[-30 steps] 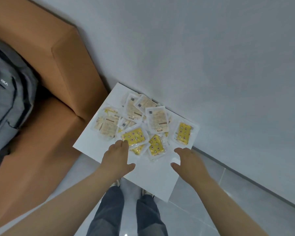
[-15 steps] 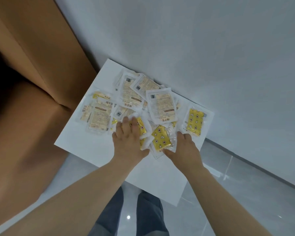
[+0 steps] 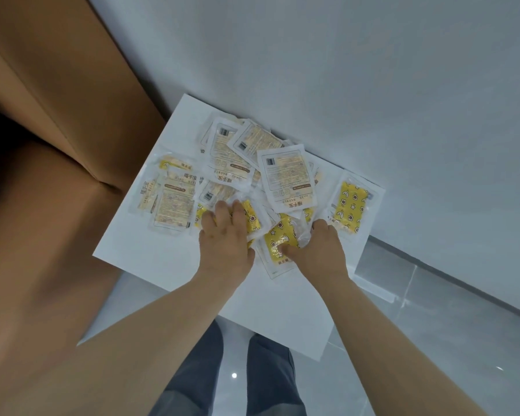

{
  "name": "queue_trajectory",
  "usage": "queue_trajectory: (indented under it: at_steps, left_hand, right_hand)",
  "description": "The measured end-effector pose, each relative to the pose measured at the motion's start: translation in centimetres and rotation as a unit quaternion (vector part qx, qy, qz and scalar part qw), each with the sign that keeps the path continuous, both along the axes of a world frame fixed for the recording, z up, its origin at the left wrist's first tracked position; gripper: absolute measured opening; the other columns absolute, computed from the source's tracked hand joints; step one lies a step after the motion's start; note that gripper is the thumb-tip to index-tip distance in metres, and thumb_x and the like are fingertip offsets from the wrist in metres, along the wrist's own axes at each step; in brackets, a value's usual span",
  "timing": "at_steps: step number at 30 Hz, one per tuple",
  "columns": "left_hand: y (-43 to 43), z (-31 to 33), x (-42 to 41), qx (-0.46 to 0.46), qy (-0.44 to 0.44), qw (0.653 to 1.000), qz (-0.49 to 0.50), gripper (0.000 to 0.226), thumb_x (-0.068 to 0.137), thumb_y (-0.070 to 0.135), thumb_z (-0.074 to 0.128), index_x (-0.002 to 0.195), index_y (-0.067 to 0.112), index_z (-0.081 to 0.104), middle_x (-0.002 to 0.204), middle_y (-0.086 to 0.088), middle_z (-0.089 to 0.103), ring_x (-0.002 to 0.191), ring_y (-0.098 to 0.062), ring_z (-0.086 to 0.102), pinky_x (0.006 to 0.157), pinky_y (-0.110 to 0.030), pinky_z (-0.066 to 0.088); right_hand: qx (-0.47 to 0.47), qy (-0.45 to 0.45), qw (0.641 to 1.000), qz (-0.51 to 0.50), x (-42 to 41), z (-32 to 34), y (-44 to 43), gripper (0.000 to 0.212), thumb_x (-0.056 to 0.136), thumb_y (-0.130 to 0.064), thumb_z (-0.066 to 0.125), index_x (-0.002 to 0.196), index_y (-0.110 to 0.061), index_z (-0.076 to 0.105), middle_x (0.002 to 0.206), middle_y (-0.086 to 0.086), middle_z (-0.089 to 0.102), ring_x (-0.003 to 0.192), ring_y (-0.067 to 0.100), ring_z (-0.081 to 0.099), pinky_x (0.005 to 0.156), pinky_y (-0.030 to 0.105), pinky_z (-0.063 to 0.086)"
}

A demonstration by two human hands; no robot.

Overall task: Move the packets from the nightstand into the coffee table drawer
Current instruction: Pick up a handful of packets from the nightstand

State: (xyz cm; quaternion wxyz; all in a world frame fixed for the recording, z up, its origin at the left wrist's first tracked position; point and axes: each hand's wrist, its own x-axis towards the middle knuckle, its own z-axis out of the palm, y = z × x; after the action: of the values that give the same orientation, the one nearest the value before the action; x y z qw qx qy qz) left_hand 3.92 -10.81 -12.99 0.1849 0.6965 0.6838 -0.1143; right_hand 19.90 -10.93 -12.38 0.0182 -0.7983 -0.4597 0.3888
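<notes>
Nearest the camera are two legs in grey-blue denim (image 3: pixel 222 385), cut off by the bottom edge, standing on glossy grey floor tiles (image 3: pixel 433 340) with a light glare on them. Both forearms reach out to the flat, matte white worktop (image 3: pixel 150 253), hands side by side and nearly touching. The left hand (image 3: pixel 225 238) lies on a yellow packet (image 3: pixel 251 219), fingers bent over its top; the thumb end is tucked out of sight, so I can't tell if it's actually gripping. The right hand (image 3: pixel 318 250) is clamped on a star-print packet (image 3: pixel 278 235), thumb pressed on the yellow face, fingers bunching its crinkly clear edge. Beyond them the rest of the packets (image 3: pixel 285 178) sit on the worktop in a messy overlapping heap: flat, square plastic sachets, some showing white printed backs with barcodes, text too small to read. A lone packet (image 3: pixel 350 205) lies off to the right. On the left there's something boxy, smooth and tan-brown (image 3: pixel 57 145), partly in shadow. A plain grey wall (image 3: pixel 342 70) sits behind.
</notes>
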Motion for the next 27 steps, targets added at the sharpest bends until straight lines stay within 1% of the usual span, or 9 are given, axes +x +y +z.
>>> queue_trajectory:
  at_steps: [5, 8, 10, 13, 15, 17, 21, 23, 27]
  left_hand:
    - [-0.3, 0.3, -0.3, 0.005, -0.045, 0.999, -0.016, 0.068, 0.065, 0.013, 0.075, 0.126, 0.0, 0.051, 0.11, -0.022, 0.051, 0.087, -0.037, 0.052, 0.073, -0.039, 0.049]
    - [-0.1, 0.9, -1.0, -0.017, -0.118, 0.993, -0.006, 0.052, 0.076, 0.002, 0.061, 0.126, 0.005, 0.049, 0.112, -0.017, 0.047, 0.089, -0.034, 0.052, 0.081, -0.036, 0.042]
    - [0.5, 1.5, -1.8, -0.04, -0.161, 0.986, 0.004, 0.05, 0.081, -0.001, 0.054, 0.129, 0.007, 0.047, 0.115, -0.015, 0.045, 0.09, -0.033, 0.053, 0.08, -0.034, 0.042]
    - [1.8, 2.5, -3.2, -0.089, -0.223, 0.97, 0.028, 0.045, 0.084, -0.001, 0.049, 0.128, 0.01, 0.046, 0.11, -0.01, 0.046, 0.085, -0.027, 0.053, 0.07, -0.028, 0.04]
    - [2.7, 3.0, -3.8, -0.142, -0.244, 0.959, 0.041, 0.031, 0.084, -0.001, 0.046, 0.112, 0.012, 0.048, 0.091, -0.003, 0.045, 0.073, -0.02, 0.048, 0.056, -0.023, 0.033]
    - [3.3, 3.2, -3.8, -0.19, -0.246, 0.949, 0.047, 0.019, 0.083, -0.001, 0.044, 0.097, 0.011, 0.047, 0.077, 0.0, 0.043, 0.066, -0.019, 0.048, 0.05, -0.023, 0.033]
    - [3.4, 3.1, -3.3, -0.234, -0.229, 0.944, 0.04, 0.016, 0.086, 0.002, 0.046, 0.099, 0.011, 0.047, 0.084, -0.003, 0.049, 0.067, -0.016, 0.05, 0.052, -0.024, 0.038]
    - [3.4, 3.0, -3.5, -0.238, -0.243, 0.939, 0.056, 0.017, 0.085, 0.003, 0.047, 0.1, 0.013, 0.046, 0.083, -0.004, 0.05, 0.067, -0.016, 0.05, 0.052, -0.026, 0.038]
    - [3.7, 3.2, -4.1, -0.244, -0.257, 0.932, 0.08, 0.027, 0.086, 0.005, 0.054, 0.102, 0.02, 0.037, 0.08, -0.002, 0.046, 0.065, -0.016, 0.047, 0.053, -0.028, 0.041]
  right_hand:
    - [0.013, 0.083, 0.996, -0.044, -1.0, 0.6, -0.3, 0.049, 0.069, -0.03, 0.08, 0.097, -0.013, 0.043, 0.08, -0.003, 0.051, 0.072, 0.019, 0.053, 0.054, 0.026, 0.036]
    - [0.023, 0.111, 0.992, -0.048, -1.3, 1.2, -0.5, 0.04, 0.071, -0.026, 0.077, 0.093, -0.014, 0.046, 0.079, -0.005, 0.055, 0.07, 0.016, 0.054, 0.055, 0.027, 0.041]
    - [0.018, 0.112, 0.993, -0.037, -0.9, 1.6, -0.7, 0.034, 0.074, -0.024, 0.073, 0.094, -0.017, 0.046, 0.08, -0.005, 0.056, 0.07, 0.015, 0.054, 0.057, 0.028, 0.043]
    - [-0.004, 0.078, 0.997, -0.004, 0.0, 2.3, -1.3, 0.028, 0.078, -0.019, 0.067, 0.094, -0.016, 0.044, 0.074, -0.005, 0.052, 0.063, 0.014, 0.05, 0.05, 0.026, 0.037]
    - [-0.001, 0.013, 0.999, 0.04, 0.2, 2.7, -1.6, 0.027, 0.078, -0.018, 0.064, 0.093, -0.016, 0.042, 0.073, -0.003, 0.051, 0.062, 0.017, 0.052, 0.049, 0.027, 0.036]
    - [0.02, -0.05, 0.994, 0.091, -0.2, 3.1, -1.7, 0.026, 0.078, -0.016, 0.06, 0.095, -0.016, 0.04, 0.07, -0.003, 0.05, 0.063, 0.021, 0.052, 0.05, 0.028, 0.036]
    - [0.052, -0.097, 0.981, 0.157, -2.1, 3.3, -1.7, 0.031, 0.08, -0.008, 0.052, 0.108, -0.015, 0.04, 0.065, -0.007, 0.041, 0.06, 0.019, 0.046, 0.048, 0.028, 0.031]
    - [0.053, -0.104, 0.98, 0.161, -2.6, 3.2, -1.8, 0.036, 0.081, -0.007, 0.051, 0.114, -0.016, 0.04, 0.067, -0.006, 0.044, 0.059, 0.018, 0.045, 0.046, 0.028, 0.028]
    - [0.04, -0.078, 0.985, 0.146, -2.8, 3.1, -1.5, 0.036, 0.08, -0.008, 0.052, 0.114, -0.02, 0.05, 0.079, -0.004, 0.055, 0.07, 0.02, 0.053, 0.057, 0.029, 0.042]
